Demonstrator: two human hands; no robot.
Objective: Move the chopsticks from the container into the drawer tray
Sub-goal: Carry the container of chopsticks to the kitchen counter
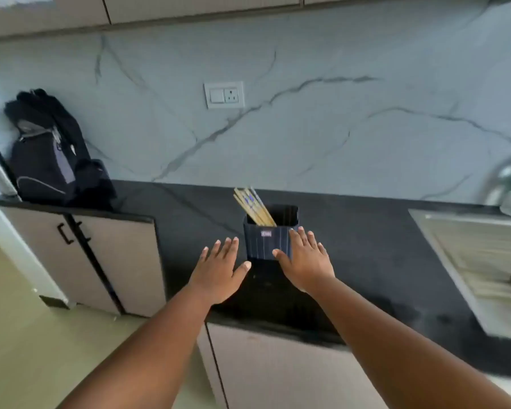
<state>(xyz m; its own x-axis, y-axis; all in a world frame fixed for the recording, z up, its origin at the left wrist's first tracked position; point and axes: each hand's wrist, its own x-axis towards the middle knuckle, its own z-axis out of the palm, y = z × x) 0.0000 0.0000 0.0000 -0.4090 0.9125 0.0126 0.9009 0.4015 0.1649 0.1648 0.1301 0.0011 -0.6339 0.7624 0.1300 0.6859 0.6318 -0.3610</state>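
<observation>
1. Backpack (49, 152) at far left of the worktop (366, 246), against the wall.
2. Left hand (219, 270) flat, fingers straight and spread, holding nothing, just left of the container (267, 242).
3. Container upright mid-worktop; chopsticks (252, 206) inside it, long axis steep, tops leaning up-left past the rim.
4. Right hand (306, 259) flat, fingers straight, overlapping the container's right front; contact unclear.
5. Sink (466, 258) at far right.

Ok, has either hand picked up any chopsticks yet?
No, the chopsticks stand in the container, and the left hand and right hand are open and empty.
</observation>
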